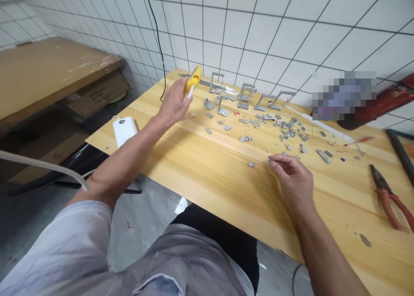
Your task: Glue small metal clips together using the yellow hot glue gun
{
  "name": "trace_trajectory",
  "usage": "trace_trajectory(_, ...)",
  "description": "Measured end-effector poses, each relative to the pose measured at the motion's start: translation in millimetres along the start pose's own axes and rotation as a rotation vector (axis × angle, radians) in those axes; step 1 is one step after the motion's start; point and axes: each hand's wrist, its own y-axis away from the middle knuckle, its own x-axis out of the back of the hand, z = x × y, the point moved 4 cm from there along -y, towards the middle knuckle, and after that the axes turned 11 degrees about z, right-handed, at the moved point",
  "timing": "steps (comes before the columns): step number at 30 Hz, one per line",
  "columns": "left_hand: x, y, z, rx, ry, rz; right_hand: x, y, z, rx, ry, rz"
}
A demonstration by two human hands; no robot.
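Observation:
My left hand (174, 101) is closed around a yellow glue gun (194, 77), held over the far left part of the wooden table. A white stick (191, 91) pokes out of the gun toward me. Nearer the front, my right hand (295, 181) pinches a tiny grey piece (270, 159) between thumb and fingertips, low above the tabletop. One loose grey piece (251, 164) lies just left of those fingers. Beyond my hands, several small grey frames (223, 104) stand on flat bases, and a scattered pile of grey pieces (289, 130) lies to their right.
Pliers with red handles (386, 201) lie at the right. A white power bank (124, 130) sits at the left edge of the table (194, 171). A black cord (158, 33) hangs along the tiled wall. A white strip (326, 125) lies near the back.

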Motion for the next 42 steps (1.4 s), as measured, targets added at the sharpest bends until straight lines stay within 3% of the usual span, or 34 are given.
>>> trace_trajectory(4,-14.5,-29,-45,0.039,-0.176,-0.113,-3,3,-2,0.051,0.067,-0.032)
trace_trajectory(9,-39.5,-34,-75,0.161,-0.354,-0.282,-4,2,2,0.070,0.087,-0.040)
trace_trajectory(16,-59.5,-27,-102,0.262,-0.391,-0.368,-4,2,6,0.049,0.096,-0.041)
trace_trajectory(22,-47.0,-30,-100,0.284,-0.428,-0.370,-7,0,4,-0.063,-0.086,-0.046)
trace_trajectory(25,-34.7,-32,-66,0.226,-0.355,-0.202,-7,-1,1,-0.069,-0.179,-0.038)
trace_trajectory(28,-28.5,-13,5,0.038,-0.026,-0.132,-9,-1,0,-0.074,-0.254,-0.084)
trace_trajectory(32,-25.8,46,119,-0.272,0.431,-0.274,-10,1,-2,-0.087,-0.313,-0.135)
trace_trajectory(34,-27.1,74,158,-0.420,0.556,-0.339,-10,2,-4,-0.093,-0.332,-0.162)
trace_trajectory(37,-35.2,100,184,-0.591,0.620,-0.438,-10,3,-8,-0.094,-0.360,-0.191)
trace_trajectory(42,-51.5,110,179,-0.594,0.656,-0.456,-13,6,-10,-0.109,-0.353,-0.237)
